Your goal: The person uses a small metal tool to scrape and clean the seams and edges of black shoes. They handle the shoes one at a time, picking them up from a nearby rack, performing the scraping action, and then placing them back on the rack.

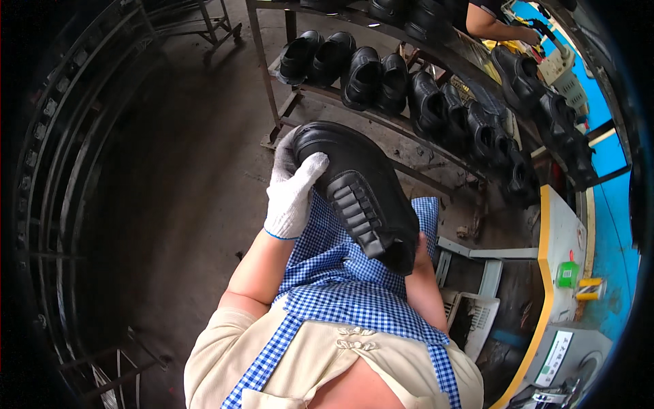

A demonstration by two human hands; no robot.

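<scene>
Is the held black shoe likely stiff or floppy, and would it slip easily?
Probably fairly stiff: the black shoe shows no obvious dent where the white-gloved left hand grips its toe. Its smooth surface might feel slick.

Head fisheye, left one of a side-by-side pair, upright, unmirrored. Looks steeply down the wearer's front: cream shirt point(272, 358) and checked apron point(354, 300) very close at bottom, black shoe point(347, 160) near, mid-frame, shoe rack point(264, 68) farther off up top. Straight edges bow toward dark rim; far left probably metal racking point(51, 107), too dim to be sure.
</scene>
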